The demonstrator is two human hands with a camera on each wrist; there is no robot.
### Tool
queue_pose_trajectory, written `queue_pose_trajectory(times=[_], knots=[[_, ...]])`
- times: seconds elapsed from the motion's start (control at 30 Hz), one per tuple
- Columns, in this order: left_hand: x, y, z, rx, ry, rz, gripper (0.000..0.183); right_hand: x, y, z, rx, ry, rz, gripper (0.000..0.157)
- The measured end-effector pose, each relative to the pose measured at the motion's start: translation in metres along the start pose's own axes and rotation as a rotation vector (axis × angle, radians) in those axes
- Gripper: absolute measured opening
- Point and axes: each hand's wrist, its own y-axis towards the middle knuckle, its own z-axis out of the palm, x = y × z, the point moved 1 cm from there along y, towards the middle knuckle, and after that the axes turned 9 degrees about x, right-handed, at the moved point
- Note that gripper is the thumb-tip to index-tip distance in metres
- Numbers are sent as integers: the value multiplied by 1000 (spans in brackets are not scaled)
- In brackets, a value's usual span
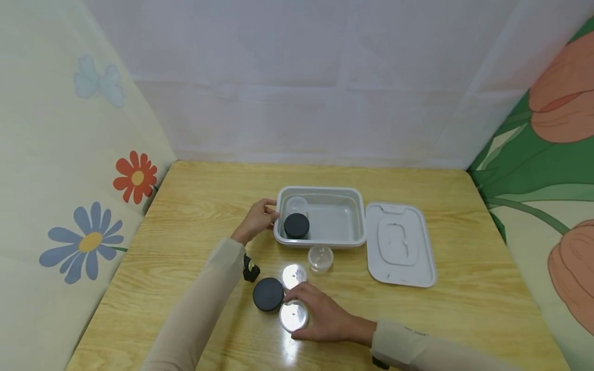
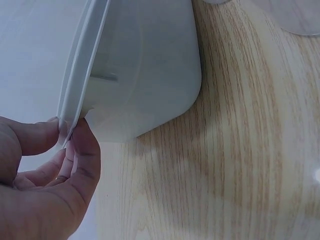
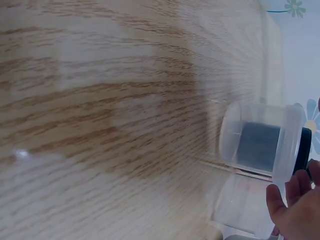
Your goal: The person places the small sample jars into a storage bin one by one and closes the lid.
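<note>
A pale grey plastic bin [image 1: 355,216] stands mid-table. Inside it are a black-lidded jar [image 1: 296,225] and a clear jar [image 1: 297,205]. My left hand [image 1: 270,211] pinches the bin's left rim; in the left wrist view, thumb and finger of that hand [image 2: 69,129] clamp the bin's edge [image 2: 145,65]. Near the front, my right hand [image 1: 303,309] grips a silver-lidded jar [image 1: 292,317] from its right side. A black-lidded jar [image 1: 267,293] and a second silver-lidded jar [image 1: 293,275] stand close against it. The right wrist view shows my right hand [image 3: 292,202] at a clear jar [image 3: 240,205], and beyond it another clear jar [image 3: 260,145].
The bin's flat lid [image 1: 401,245] lies to the right of the bin. A small clear lidless jar [image 1: 320,257] stands just in front of the bin. Flower-print cloth walls close in the wooden table [image 1: 464,309] on the left, back and right.
</note>
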Motion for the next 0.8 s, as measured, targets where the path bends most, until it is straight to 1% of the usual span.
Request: queue_pose_trajectory(times=[0.23, 0.53, 0.8], knots=[[0, -1, 0, 1, 8, 3, 41, 0, 1, 2, 22, -8, 19, 62], [0, -2, -1, 14, 38, -7, 42, -3, -4, 10, 91, -14, 66, 71], [-1, -3, -2, 14, 23, -10, 42, -5, -6, 13, 81, 4, 48, 72]])
